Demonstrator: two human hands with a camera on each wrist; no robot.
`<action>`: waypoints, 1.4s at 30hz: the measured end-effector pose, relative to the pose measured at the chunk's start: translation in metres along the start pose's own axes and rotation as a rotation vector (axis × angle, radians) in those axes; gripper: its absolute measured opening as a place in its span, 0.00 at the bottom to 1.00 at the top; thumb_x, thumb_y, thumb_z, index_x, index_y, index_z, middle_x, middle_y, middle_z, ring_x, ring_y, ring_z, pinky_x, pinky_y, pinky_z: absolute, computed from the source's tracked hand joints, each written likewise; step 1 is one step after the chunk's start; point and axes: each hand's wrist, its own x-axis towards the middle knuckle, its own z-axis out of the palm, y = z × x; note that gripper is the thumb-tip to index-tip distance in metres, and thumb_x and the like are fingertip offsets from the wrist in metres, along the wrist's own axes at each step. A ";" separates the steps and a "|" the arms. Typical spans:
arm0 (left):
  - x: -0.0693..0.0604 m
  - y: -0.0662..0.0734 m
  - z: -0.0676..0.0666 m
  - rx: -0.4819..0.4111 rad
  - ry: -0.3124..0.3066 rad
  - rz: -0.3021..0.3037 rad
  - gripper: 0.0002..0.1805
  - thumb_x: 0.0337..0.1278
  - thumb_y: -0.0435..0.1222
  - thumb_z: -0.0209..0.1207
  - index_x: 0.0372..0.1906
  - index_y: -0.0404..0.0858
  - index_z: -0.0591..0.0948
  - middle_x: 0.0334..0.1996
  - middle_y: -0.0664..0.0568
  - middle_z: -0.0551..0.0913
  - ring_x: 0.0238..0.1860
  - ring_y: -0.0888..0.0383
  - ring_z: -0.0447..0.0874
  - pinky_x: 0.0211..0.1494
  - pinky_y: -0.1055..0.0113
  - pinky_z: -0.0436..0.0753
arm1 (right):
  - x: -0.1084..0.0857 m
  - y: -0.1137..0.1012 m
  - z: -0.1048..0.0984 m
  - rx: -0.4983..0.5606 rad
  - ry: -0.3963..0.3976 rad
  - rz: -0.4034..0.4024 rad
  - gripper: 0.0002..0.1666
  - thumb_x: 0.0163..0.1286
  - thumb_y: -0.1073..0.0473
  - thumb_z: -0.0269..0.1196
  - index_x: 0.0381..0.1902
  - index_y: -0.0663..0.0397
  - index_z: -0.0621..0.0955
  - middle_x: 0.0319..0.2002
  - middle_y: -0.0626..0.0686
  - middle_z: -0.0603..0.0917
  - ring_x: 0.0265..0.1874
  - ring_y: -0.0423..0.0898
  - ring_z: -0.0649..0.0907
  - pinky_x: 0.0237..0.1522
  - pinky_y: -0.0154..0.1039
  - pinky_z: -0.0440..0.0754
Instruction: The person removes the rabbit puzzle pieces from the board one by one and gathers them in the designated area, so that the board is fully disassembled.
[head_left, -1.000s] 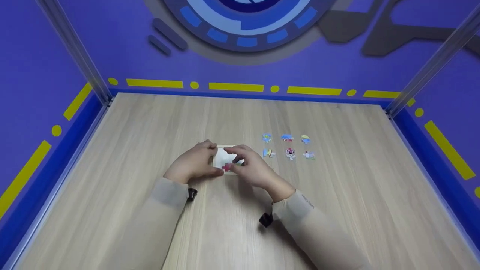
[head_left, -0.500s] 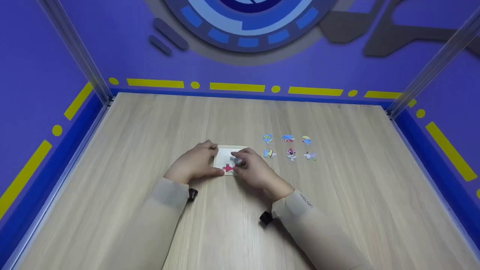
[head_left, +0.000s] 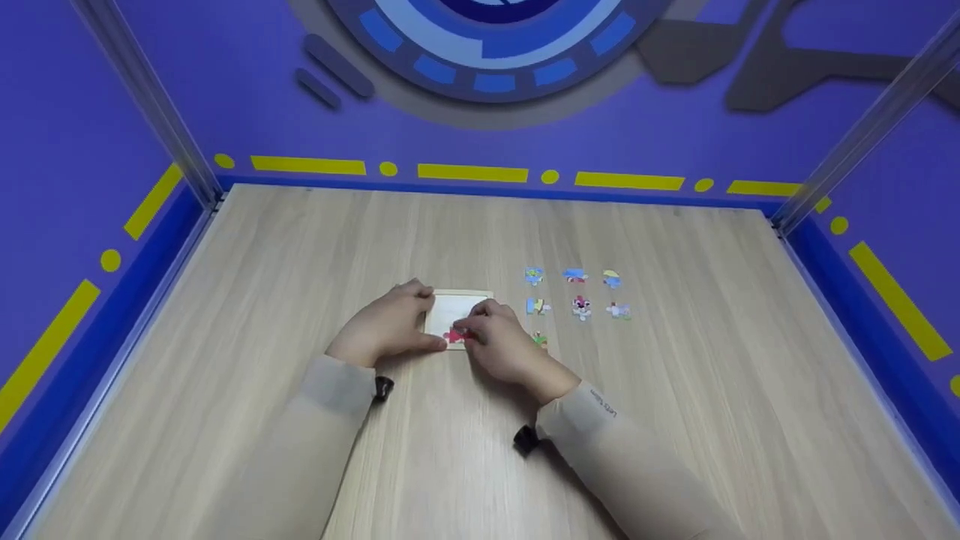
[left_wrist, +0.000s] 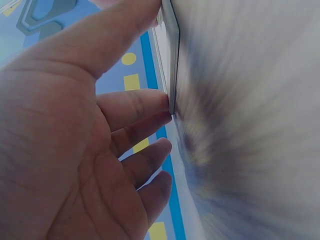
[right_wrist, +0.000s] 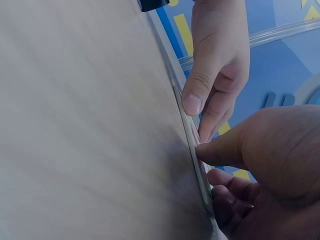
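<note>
A small square puzzle tray (head_left: 459,292) with a pale rim and white floor lies on the table. My left hand (head_left: 390,322) holds its left side, thumb at the near corner and fingers at the far one; the left wrist view shows thumb and index finger against the tray's edge. A red jigsaw piece (head_left: 452,337) lies inside the near left corner. Over the tray's near right part, my right hand (head_left: 506,345) has thumb and fingertips together beside the red piece. They pinch a jigsaw piece mostly hidden by the fingers, also in the right wrist view.
Right of the tray, several loose jigsaw pieces lie in rows, among them one with a face (head_left: 581,307) and a yellow-and-blue one (head_left: 611,278). A green piece (head_left: 539,339) lies close beside my right hand. Blue-purple walls (head_left: 480,135) enclose the table.
My right hand has come lower and its fingertips have closed in toward the red piece. More of the tray floor and the green piece now show. The left hand stays in place.
</note>
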 end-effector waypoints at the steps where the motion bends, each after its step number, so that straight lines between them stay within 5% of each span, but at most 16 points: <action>1: 0.000 0.000 0.000 0.001 0.001 0.002 0.49 0.67 0.56 0.78 0.81 0.30 0.77 0.84 0.39 0.73 0.88 0.39 0.67 0.92 0.46 0.70 | 0.000 0.000 0.000 -0.001 0.002 0.002 0.19 0.84 0.65 0.65 0.67 0.58 0.90 0.65 0.62 0.81 0.66 0.64 0.78 0.73 0.61 0.79; 21: -0.001 0.000 0.000 -0.019 0.021 0.002 0.47 0.65 0.55 0.79 0.79 0.30 0.79 0.81 0.41 0.76 0.84 0.41 0.74 0.89 0.47 0.74 | 0.002 -0.005 0.003 0.017 0.019 0.079 0.16 0.82 0.66 0.66 0.63 0.51 0.87 0.56 0.55 0.84 0.57 0.54 0.78 0.62 0.53 0.82; 35: -0.001 0.000 0.001 -0.022 0.006 0.000 0.49 0.66 0.55 0.79 0.81 0.30 0.77 0.82 0.40 0.75 0.85 0.41 0.72 0.90 0.46 0.73 | 0.000 -0.004 0.003 0.010 0.018 0.053 0.16 0.83 0.65 0.65 0.64 0.55 0.88 0.59 0.58 0.85 0.60 0.56 0.79 0.66 0.56 0.83; 42: 0.000 0.000 -0.001 -0.031 -0.014 -0.018 0.50 0.66 0.56 0.78 0.82 0.30 0.76 0.86 0.40 0.71 0.91 0.40 0.62 0.93 0.46 0.68 | -0.001 -0.002 0.002 0.019 0.011 0.028 0.16 0.84 0.66 0.63 0.64 0.57 0.88 0.59 0.58 0.85 0.60 0.57 0.78 0.67 0.56 0.82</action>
